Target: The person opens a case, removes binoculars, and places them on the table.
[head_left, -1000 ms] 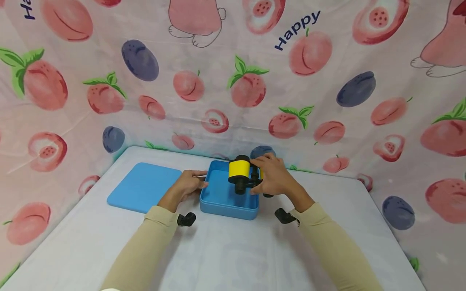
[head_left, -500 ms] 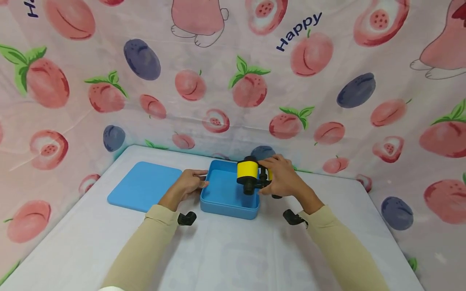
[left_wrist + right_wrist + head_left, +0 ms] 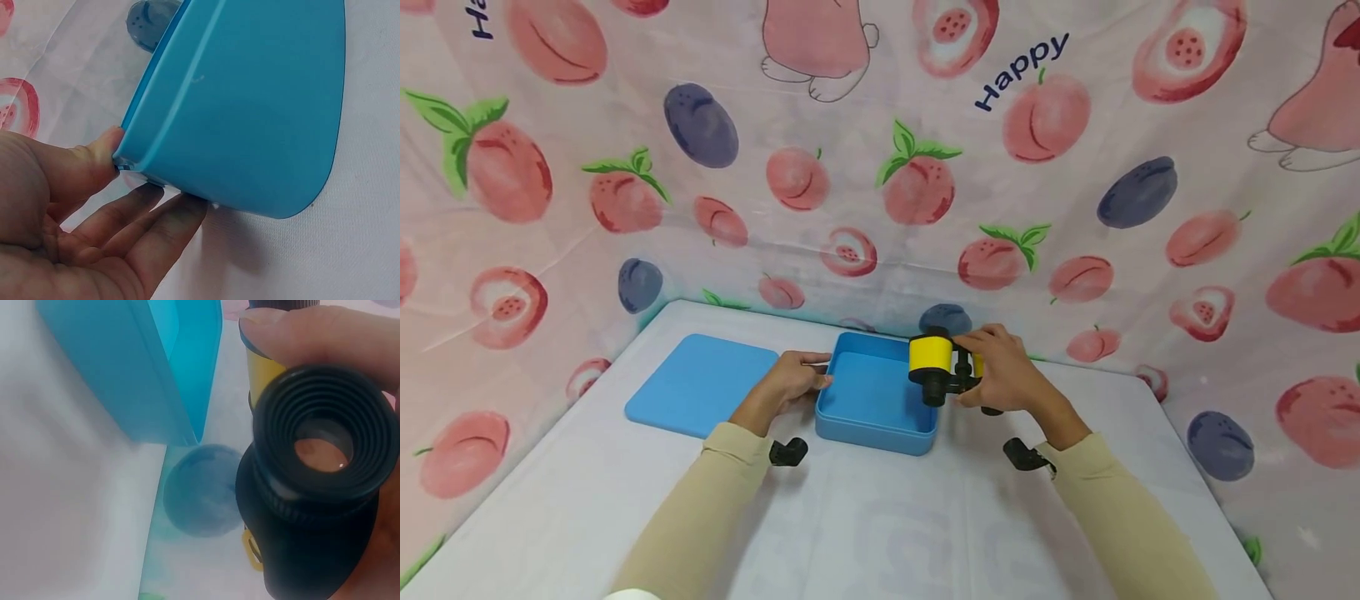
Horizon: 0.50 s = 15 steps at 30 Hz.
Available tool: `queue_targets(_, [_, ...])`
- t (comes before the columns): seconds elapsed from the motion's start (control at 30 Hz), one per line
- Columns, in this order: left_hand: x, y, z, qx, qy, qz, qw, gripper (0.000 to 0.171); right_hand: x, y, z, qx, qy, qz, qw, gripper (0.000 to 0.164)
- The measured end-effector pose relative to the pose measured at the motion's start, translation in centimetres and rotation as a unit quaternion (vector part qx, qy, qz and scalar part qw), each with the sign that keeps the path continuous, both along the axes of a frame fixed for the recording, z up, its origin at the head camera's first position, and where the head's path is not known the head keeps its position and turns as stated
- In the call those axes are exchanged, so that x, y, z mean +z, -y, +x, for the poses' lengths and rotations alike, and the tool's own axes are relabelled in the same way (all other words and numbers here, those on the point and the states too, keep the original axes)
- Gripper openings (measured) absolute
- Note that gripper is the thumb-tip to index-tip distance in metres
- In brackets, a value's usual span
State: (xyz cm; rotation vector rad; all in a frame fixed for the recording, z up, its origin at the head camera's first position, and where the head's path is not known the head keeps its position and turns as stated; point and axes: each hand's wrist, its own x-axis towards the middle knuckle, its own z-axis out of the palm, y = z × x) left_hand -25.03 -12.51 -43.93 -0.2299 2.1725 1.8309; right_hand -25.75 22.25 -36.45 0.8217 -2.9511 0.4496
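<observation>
Yellow-and-black binoculars (image 3: 931, 355) hang over the right rim of a blue box (image 3: 876, 440), held by my right hand (image 3: 1006, 372). In the right wrist view a black eyepiece of the binoculars (image 3: 306, 556) faces the camera, and the thumb (image 3: 325, 328) lies across the yellow barrel. My left hand (image 3: 788, 380) holds the box at its left side. The left wrist view shows the thumb (image 3: 94, 156) at the rim of the box (image 3: 250, 112) and the fingertips against its wall. The box stands without a lid, its inside floor bare. My right hand hides part of the binoculars.
A flat blue lid (image 3: 700, 385) lies on the white tablecloth (image 3: 880, 525), left of the box. Behind the table hangs a pink fruit-print cloth (image 3: 850, 200). Black wrist cameras (image 3: 788, 452) jut from both sleeves.
My right hand has carried the binoculars rightward, from over the box's interior to its right rim. The left hand and the box have stayed in place.
</observation>
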Motion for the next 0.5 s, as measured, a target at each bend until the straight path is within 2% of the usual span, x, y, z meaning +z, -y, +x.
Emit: queue_targets(0.5, [-0.1, -0.1, 0.2, 0.002, -0.004, 0.009, 0.9999, 0.058, 0.3, -1.8, 0.2, -0.018, 0.009, -0.006, 1.000, 0.093])
